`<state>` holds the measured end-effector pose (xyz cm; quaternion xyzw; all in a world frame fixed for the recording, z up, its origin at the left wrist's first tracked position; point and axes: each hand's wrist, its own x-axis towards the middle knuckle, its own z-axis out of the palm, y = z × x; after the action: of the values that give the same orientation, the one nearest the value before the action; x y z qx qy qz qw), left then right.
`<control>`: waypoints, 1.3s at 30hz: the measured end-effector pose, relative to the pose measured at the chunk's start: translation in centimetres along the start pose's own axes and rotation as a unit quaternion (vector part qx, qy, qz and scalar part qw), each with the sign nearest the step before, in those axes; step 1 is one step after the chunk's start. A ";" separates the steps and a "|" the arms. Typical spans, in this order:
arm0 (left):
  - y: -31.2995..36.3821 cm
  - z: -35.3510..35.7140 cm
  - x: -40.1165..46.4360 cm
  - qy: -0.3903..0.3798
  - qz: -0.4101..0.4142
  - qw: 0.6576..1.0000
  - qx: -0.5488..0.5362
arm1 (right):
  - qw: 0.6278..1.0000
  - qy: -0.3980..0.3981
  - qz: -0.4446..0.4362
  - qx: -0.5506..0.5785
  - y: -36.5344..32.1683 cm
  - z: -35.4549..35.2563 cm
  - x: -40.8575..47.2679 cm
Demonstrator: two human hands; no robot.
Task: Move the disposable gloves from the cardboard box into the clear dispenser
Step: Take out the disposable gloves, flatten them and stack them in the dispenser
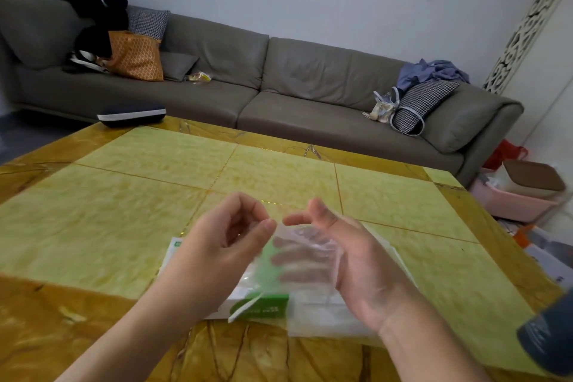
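Note:
A white and green cardboard box (263,304) lies on the yellow stone table (124,211), right under my hands. A thin clear glove (302,253) hangs between my hands above it, blurred. My left hand (223,245) pinches the glove's upper edge with thumb and curled fingers. My right hand (347,254) is palm up with its fingers behind or inside the film; I cannot tell which. Clear plastic (328,316) lies on the table beside the box, under my right wrist; whether this is the dispenser I cannot tell.
A grey sofa (279,87) runs along the table's far side, with bags and cushions on it. A dark case (131,115) sits at the table's far left corner. A pink bin (514,201) stands on the floor to the right.

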<state>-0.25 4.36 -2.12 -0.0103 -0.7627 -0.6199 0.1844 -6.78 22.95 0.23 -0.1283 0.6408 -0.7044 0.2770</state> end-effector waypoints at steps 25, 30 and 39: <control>0.9 -0.9 0.2 -0.114 -0.158 0.981 -0.022 | 0.993 0.080 -0.068 -0.051 0.7 -1.5 0.4; 0.4 -0.5 0.3 0.031 -0.147 0.985 -0.087 | 1.000 0.006 -0.020 0.001 1.0 -0.8 0.0; -0.8 -1.3 1.1 0.120 -0.176 0.961 -0.178 | 0.996 0.065 -0.057 -0.018 1.3 -0.6 0.2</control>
<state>-1.05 2.69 -2.32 0.1655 -0.6019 -0.7652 0.1576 -6.98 23.35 -1.14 -0.1238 0.6613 -0.7145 0.1920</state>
